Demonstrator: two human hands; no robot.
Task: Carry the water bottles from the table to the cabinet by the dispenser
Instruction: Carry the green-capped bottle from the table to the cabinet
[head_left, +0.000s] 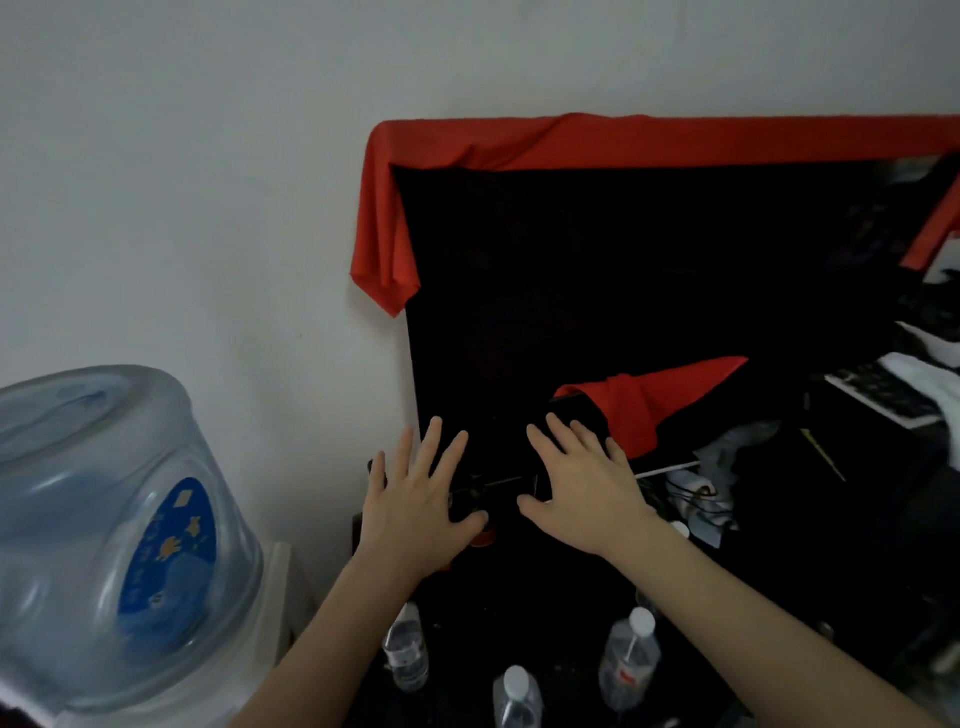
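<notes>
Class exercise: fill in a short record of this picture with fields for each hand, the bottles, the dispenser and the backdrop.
left hand: left hand, fingers spread, holds nothing
right hand: right hand, fingers spread, holds nothing
bottles: three water bottles stand on the dark surface under the arms, left bottle, middle bottle, right bottle; white caps show on the middle and right ones
dispenser: big blue water jug at the left
backdrop: black panel draped with red cloth, white wall behind

Head-worn view — forward, downward, close
</notes>
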